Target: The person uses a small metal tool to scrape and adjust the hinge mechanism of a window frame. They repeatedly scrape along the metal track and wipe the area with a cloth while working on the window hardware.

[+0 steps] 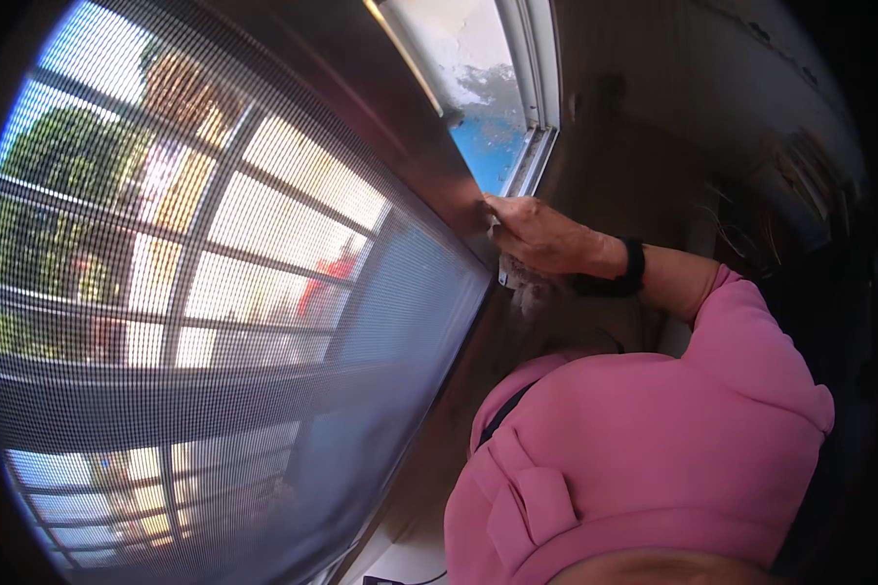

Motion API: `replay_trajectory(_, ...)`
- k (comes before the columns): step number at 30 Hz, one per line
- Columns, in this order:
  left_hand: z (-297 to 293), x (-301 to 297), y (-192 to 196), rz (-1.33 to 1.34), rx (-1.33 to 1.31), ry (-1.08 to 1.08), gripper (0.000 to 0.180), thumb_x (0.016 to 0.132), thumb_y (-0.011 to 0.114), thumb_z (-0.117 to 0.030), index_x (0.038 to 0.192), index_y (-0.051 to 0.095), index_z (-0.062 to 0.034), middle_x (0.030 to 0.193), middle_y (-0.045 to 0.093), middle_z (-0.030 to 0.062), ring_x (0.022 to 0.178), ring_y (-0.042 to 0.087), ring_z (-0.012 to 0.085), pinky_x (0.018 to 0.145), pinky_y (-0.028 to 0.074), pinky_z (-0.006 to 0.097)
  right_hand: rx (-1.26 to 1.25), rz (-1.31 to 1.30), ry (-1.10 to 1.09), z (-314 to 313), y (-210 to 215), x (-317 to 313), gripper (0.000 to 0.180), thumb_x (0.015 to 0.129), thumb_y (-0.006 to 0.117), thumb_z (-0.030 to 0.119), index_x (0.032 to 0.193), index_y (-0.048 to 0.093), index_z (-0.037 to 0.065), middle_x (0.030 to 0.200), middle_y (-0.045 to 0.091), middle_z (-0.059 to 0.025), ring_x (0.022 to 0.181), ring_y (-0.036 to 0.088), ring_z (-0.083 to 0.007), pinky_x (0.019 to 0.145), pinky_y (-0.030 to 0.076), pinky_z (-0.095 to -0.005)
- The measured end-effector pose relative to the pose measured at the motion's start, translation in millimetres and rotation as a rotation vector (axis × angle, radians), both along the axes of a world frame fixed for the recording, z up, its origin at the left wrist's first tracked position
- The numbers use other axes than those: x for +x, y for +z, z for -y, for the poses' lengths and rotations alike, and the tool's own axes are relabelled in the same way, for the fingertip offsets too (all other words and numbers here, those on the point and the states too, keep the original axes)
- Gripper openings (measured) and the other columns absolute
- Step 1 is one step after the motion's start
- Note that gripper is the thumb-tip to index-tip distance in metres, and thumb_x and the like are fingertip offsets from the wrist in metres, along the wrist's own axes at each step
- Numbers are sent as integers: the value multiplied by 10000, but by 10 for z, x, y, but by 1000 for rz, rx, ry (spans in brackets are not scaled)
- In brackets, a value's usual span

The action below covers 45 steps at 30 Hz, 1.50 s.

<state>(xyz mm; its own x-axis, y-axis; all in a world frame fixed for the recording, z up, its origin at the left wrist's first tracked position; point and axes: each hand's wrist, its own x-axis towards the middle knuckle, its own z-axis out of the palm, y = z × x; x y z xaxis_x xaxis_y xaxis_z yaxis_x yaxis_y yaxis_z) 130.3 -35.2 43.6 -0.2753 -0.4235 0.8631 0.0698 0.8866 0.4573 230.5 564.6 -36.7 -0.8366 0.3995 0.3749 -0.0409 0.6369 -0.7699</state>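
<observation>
The right grip touches the screen frame.

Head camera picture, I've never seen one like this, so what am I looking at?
There's no machine here: a person wears a wide fisheye camera on their head, so straight edges look bent. It looks down over their pink top. The right hand, wearing a black wristband, reaches to a dark frame, with bent fingers at its edge; whether they grip it, I can't tell. The left hand doesn't show. Rather than a tabletop, a mesh screen fills the left side, with bars and greenery visible through it.
</observation>
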Motion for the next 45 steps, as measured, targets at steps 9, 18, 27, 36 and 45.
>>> replay_trajectory(9,147,-171,242,-16,19,-145,430,1136,413,-347,1390,514,-14,976,589,67,838,607,145,736,564,251,-20,85,80,-26,73,-22,440,921,479,7,1304,470,-208,824,618,-322,783,681,-437,698,531,-462)
replay_trajectory(18,77,-422,-91,-58,164,-247,603,1098,406,-481,1495,409,-27,1284,526,147,1153,538,250,929,512,395,89,38,194,359,-49,-455,431,916,495,9,1313,491,-158,880,616,-337,827,623,-501,734,478,-530)
replay_trajectory(27,230,-547,-568,109,280,-602,453,1129,408,-289,1487,431,-13,1306,579,125,1056,583,181,828,520,312,-64,67,108,799,-29,365,89,990,487,44,995,518,-40,766,499,-107,696,465,-237,650,412,-401)
replay_trajectory(36,459,-616,-879,143,405,-821,400,1113,476,-249,1425,452,1,1301,553,122,1057,577,188,830,538,311,-78,62,97,1478,2,335,85,960,529,28,967,508,-53,830,502,-146,759,459,-266,720,409,-418)
replay_trajectory(45,1027,-839,-1513,314,271,-726,279,1094,555,-259,1235,519,-20,1072,565,67,911,565,141,804,513,278,-22,57,142,2427,-46,-189,85,950,530,28,980,528,-52,813,492,-143,755,443,-263,727,411,-420)
